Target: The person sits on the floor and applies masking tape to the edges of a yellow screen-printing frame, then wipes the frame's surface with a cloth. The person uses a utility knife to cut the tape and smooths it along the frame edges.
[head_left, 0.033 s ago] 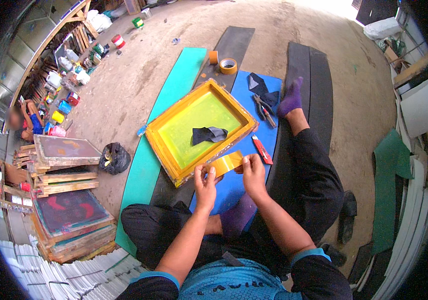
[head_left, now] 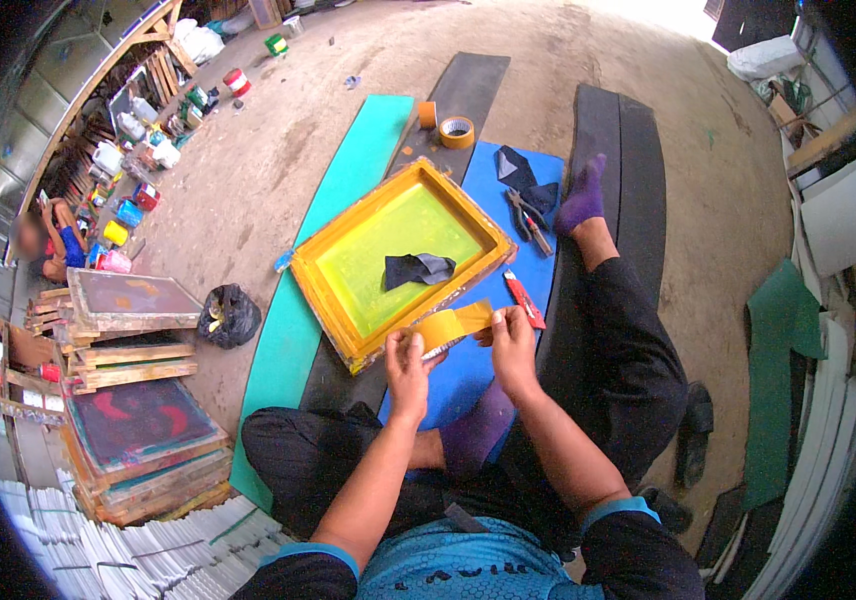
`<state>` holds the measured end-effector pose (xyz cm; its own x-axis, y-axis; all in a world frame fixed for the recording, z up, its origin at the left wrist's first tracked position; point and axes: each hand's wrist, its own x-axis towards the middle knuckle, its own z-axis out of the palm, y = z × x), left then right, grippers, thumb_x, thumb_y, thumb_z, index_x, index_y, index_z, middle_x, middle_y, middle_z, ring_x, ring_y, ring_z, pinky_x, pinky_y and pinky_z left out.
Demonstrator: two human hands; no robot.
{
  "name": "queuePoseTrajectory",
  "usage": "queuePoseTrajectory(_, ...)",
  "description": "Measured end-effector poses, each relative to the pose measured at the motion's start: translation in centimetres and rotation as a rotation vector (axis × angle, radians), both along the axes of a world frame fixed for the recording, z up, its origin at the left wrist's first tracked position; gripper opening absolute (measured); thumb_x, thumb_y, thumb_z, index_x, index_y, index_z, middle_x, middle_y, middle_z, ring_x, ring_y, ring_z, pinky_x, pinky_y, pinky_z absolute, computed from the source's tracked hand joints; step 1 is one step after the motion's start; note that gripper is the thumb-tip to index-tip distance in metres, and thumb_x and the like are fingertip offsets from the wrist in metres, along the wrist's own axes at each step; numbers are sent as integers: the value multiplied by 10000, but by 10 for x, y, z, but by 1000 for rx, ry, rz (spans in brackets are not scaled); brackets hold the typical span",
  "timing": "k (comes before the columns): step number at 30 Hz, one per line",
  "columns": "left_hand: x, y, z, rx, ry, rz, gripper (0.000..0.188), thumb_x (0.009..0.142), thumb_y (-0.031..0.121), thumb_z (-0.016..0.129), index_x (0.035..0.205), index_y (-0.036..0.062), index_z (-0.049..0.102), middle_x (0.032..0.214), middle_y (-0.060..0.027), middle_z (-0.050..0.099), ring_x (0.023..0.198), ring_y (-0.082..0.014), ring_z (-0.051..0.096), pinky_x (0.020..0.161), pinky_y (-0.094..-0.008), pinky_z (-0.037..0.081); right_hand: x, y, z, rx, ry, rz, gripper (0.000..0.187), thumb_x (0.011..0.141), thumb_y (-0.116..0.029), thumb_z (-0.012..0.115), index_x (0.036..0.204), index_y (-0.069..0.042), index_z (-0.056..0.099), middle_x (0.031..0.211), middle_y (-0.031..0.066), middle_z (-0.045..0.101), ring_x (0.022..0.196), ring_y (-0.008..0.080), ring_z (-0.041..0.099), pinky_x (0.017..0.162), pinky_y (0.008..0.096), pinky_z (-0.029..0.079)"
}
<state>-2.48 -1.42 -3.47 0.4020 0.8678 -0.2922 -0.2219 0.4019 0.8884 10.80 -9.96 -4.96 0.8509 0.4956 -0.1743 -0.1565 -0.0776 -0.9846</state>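
- Roll [head_left: 438, 328] of tape: in the left hand [head_left: 408, 377], thumb on its near side; fingers mostly hidden behind it.
- Strip [head_left: 474, 317] runs off the roll; the right hand [head_left: 515, 352] pinches its free end, thumb and fingers close together.
- Handling, my guess: light throughout. Roll fairly firm, best held by its sides; strip thin, floppy, likely tacky underneath, apt to crease or cling. Best grip: corners of the free end.
- Position: roll against the left fingertips, strip bridging both hands, above the blue mat [head_left: 488, 195], just off the near right edge of the frame [head_left: 320, 312]. Cannot tell if touching.
- Knife [head_left: 525, 300] on the mat by its right edge, just beyond the right hand.
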Motion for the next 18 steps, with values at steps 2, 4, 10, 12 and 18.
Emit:
queuePoseTrajectory(2, -8, 8, -6, -27, -55, -109, 329, 1078, 317, 527, 1276, 64, 458, 1253, -141, 590, 1093, -274, 668, 909, -474, 614, 5, 1, 9, 36, 69, 32, 197, 1079, -188, 511, 1012, -8, 553, 854, 106, 666, 791, 192, 697, 690, 354, 578)
queuePoseTrajectory(4, -10, 11, -18, -64, -159, -157, 347, 1082, 326, 512, 1316, 75, 457, 1276, -133, 595, 1116, -281, 668, 911, -453, 608, 5, 4, 0, 109, 120, 22, 208, 1078, -204, 519, 1018, -8, 555, 865, 110, 667, 788, 194, 696, 695, 351, 582)
queuePoseTrajectory(10, -21, 20, -42, -156, 59, -147, 398, 1058, 343, 569, 1362, 92, 514, 1292, -83, 611, 1045, -204, 666, 812, -336, 579, -8, 12, -2, -37, -317, 122, 194, 1062, -193, 556, 1046, -2, 529, 835, 199, 659, 773, 318, 725, 662, 440, 567)
queuePoseTrajectory(12, -22, 26, -49, 158, 275, 13, 309, 1023, 335, 649, 1171, 64, 636, 1118, -59, 674, 923, -111, 643, 741, -269, 529, -18, 16, 34, -115, -467, 167, 174, 1057, -181, 558, 1056, -10, 526, 829, 239, 669, 779, 394, 729, 648, 475, 557)
queuePoseTrajectory(18, 12, 30, -2, 426, 415, -168, 403, 954, 366, 748, 775, 11, 679, 667, -11, 633, 614, -102, 564, 605, -287, 488, -26, 17, 27, -299, -660, 229, 116, 1023, -116, 590, 1046, -18, 534, 844, 234, 698, 778, 444, 704, 627, 504, 539)
